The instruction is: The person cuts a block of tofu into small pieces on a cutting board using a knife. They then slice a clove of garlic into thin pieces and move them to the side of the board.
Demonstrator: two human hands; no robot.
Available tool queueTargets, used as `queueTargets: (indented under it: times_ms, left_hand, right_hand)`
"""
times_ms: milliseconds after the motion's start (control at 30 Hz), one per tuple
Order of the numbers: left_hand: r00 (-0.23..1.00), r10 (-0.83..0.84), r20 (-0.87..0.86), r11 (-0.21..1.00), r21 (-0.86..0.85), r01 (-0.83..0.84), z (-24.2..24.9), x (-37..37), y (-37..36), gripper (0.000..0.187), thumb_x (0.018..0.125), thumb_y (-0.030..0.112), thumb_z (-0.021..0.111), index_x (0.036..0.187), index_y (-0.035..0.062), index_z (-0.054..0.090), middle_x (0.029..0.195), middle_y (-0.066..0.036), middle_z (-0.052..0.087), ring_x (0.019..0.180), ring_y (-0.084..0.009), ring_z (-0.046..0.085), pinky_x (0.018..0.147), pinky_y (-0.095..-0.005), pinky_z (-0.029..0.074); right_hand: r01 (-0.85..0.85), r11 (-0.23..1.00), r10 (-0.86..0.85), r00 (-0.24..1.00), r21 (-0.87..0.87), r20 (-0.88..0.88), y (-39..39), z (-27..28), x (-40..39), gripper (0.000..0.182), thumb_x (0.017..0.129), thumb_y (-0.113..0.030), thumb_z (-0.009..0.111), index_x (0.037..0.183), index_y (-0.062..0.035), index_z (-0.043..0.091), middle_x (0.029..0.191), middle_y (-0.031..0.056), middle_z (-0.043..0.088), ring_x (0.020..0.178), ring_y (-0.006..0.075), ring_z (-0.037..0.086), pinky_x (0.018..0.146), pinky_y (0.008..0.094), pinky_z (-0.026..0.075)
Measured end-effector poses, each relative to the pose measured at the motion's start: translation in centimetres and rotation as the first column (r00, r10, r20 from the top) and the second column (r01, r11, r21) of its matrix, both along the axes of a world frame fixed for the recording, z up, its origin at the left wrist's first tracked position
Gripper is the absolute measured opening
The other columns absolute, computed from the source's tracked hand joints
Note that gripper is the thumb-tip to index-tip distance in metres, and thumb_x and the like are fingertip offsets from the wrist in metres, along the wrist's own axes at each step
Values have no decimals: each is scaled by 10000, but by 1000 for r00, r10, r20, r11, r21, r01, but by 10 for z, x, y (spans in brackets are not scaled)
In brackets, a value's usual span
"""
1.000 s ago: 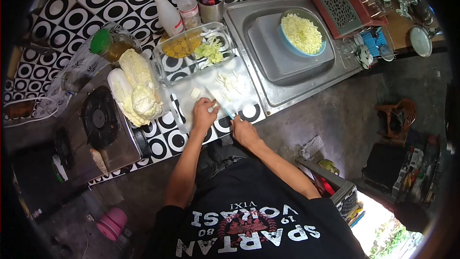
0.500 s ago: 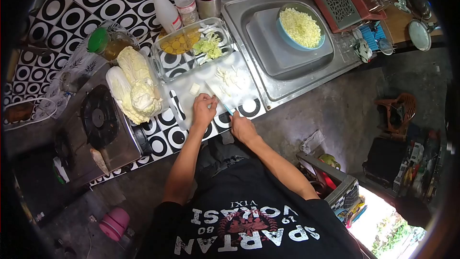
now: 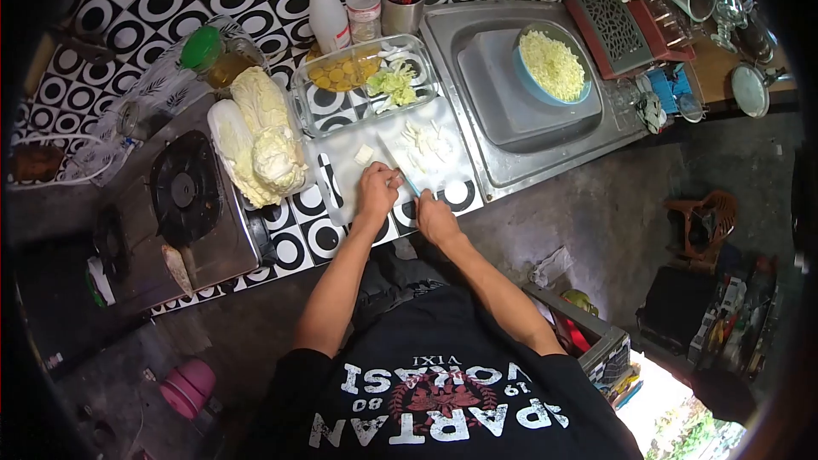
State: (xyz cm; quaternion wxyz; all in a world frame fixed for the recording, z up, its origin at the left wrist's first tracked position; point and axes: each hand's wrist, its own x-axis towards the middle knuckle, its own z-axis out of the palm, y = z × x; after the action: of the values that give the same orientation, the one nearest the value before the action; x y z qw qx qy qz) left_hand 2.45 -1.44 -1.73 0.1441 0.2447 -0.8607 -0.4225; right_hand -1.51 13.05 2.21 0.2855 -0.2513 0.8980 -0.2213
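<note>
The person's right hand (image 3: 436,220) is curled shut around the blue handle of a knife (image 3: 400,172), whose blade runs up and away over the white cutting board (image 3: 341,166). The left hand (image 3: 377,189) rests on the board just beside the blade, fingers bent down and pressed together on what seems to be a pale piece of cabbage, though the hand hides most of it. Just beyond the blade lie the cut cabbage pieces (image 3: 429,145), near both hands, and one loose cube (image 3: 364,154) sits a little to the left of the left hand.

The board lies on the black-and-white circle-patterned surface (image 3: 294,243). Behind it stands a glass dish (image 3: 365,83) holding yellow slices and green shreds. Left of the board lie whole napa cabbages (image 3: 260,136), next to a gas stove (image 3: 181,192). To the right, a blue bowl (image 3: 554,66) of shredded cabbage stands in the steel sink (image 3: 511,162). Two plastic bottles (image 3: 345,10) stand at the back.

The black shirt (image 3: 443,392) carries upside-down white writing reading "SPARTAN", "VOKASI", "VIXI", "19" and "80".
</note>
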Motion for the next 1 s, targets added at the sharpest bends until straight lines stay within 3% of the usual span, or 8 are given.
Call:
queueTargets:
  times_ms: [67, 167, 333, 633, 1000]
  left_hand:
    - [1000, -2, -23, 999, -32, 1, -3, 1, 0, 188, 671, 80, 734, 839, 6, 690, 823, -134, 598, 771, -306, 583, 698, -365, 463]
    - [997, 74, 17, 988, 137, -75, 1, -1, 2, 249, 636, 43, 744, 873, 19, 671, 831, -136, 590, 822, -306, 579, 738, -371, 468]
    - [986, 169, 9, 974, 150, -169, 3, 1, 6, 305, 622, 54, 782, 901, 23, 662, 818, -121, 595, 747, -260, 603, 692, -344, 489]
    - [993, 120, -17, 991, 70, -118, -5, 2, 5, 209, 642, 95, 771, 834, 32, 714, 785, -115, 584, 703, -247, 576, 643, -337, 459]
    - [994, 101, -40, 989, 116, -96, 3, -1, 2, 118, 616, 25, 739, 721, 6, 688, 727, -123, 558, 708, -274, 556, 640, -370, 451]
  right_hand:
    - [-27, 999, 27, 999, -21, -25, -7, -6, -2, 285, 946, -237, 406, 916, 46, 428, 685, 330, 572, 702, 512, 572, 645, 576, 451]
    - [-55, 997, 51, 996, -54, -77, 4, 1, -5, 277, 943, -227, 411, 905, 47, 423, 668, 325, 570, 677, 508, 572, 626, 571, 452]
    - [-60, 997, 62, 997, 48, -41, 26, 3, -8, 282, 940, -256, 419, 930, 25, 445, 719, 316, 590, 733, 501, 582, 676, 574, 448]
    - [-58, 998, 58, 998, -27, 13, 26, 12, -8, 309, 947, -253, 406, 913, 51, 454, 717, 327, 582, 727, 507, 575, 668, 577, 445]
    - [-58, 994, 54, 997, 88, 49, 1, 4, 1, 295, 952, -259, 400, 916, 31, 441, 737, 309, 601, 743, 495, 591, 674, 562, 464]
